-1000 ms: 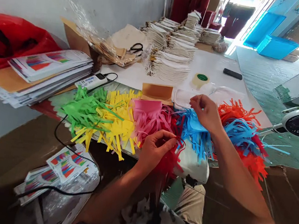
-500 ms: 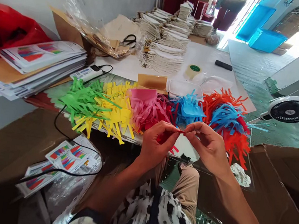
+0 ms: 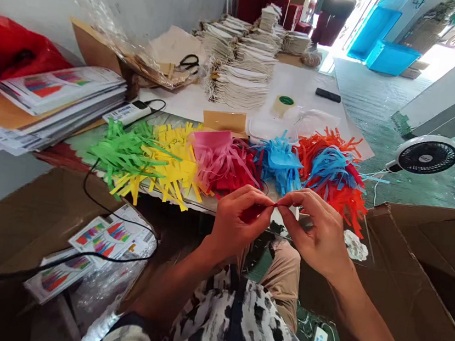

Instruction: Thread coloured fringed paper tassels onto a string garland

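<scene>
My left hand and my right hand meet fingertip to fingertip at the table's front edge. Both pinch the thin twisted end of a red tissue-paper tassel, most of which is hidden behind my left fingers. Just beyond my hands lies a row of fringed tissue paper: green, yellow, pink and blue. To the right, an orange-red fringe bundle lies with blue strips over it.
Stacks of white stringed bundles stand at the back, near scissors and a tape roll. Printed sheets are piled left. A fan and an open cardboard box are on the right. A black cable crosses the lower left.
My fingertips have come closer together on the red tassel's end, and my right thumb and forefinger pinch tighter. The whole scene has shifted slightly left as my head turned.
</scene>
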Tool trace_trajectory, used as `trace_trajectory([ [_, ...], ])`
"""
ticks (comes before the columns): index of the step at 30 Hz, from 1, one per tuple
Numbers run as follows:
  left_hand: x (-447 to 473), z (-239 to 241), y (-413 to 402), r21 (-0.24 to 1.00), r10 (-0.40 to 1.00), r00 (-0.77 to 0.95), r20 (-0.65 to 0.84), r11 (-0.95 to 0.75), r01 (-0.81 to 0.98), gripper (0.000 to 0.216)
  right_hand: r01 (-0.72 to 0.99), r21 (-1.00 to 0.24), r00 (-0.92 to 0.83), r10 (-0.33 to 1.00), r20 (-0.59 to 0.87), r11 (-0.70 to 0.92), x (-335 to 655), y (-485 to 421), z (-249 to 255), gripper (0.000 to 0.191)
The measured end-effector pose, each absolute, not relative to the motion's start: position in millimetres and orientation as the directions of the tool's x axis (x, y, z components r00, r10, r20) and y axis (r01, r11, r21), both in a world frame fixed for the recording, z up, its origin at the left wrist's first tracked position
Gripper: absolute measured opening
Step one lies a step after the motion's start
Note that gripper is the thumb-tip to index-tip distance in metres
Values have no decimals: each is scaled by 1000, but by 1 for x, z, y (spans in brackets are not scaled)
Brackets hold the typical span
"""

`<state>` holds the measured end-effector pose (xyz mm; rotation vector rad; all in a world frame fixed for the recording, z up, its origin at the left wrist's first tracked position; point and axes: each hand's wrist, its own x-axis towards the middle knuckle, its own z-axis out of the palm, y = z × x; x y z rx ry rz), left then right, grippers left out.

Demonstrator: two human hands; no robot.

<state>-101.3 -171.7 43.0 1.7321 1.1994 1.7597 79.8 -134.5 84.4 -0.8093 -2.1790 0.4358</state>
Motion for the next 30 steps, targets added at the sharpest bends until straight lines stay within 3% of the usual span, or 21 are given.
trace_trajectory([
  [3, -99, 43, -174, 767, 769, -126, 627, -580, 276, 3, 419, -542, -521, 682, 514, 728, 83, -139, 86, 4],
  [6, -97, 41, -177, 856, 854, -101, 510, -491, 165, 5, 446, -565, -491, 717, 495, 695, 87, -142, 84, 4],
  [10, -93, 36, -182, 936, 928, -118, 352, -348, 54, 30, 474, -628, -389, 787, 479, 617, 96, -145, 78, 7],
  [17, -85, 33, -184, 951, 949, -80, 305, -308, -31, 18, 415, -762, -419, 848, 325, 498, 103, -151, 66, 8],
  [20, -81, 29, -182, 957, 957, -63, 282, -286, -57, 18, 339, -841, -391, 876, 281, 422, 108, -154, 56, 18],
  [24, -79, 24, -179, 973, 973, 32, 230, -230, -27, 24, 256, -901, -268, 921, 283, 351, 116, -156, 47, 13],
  [30, -72, 25, -175, 946, 952, 268, 148, -215, 241, 33, 396, -829, -276, 912, 304, 396, 127, -158, 48, 21],
])
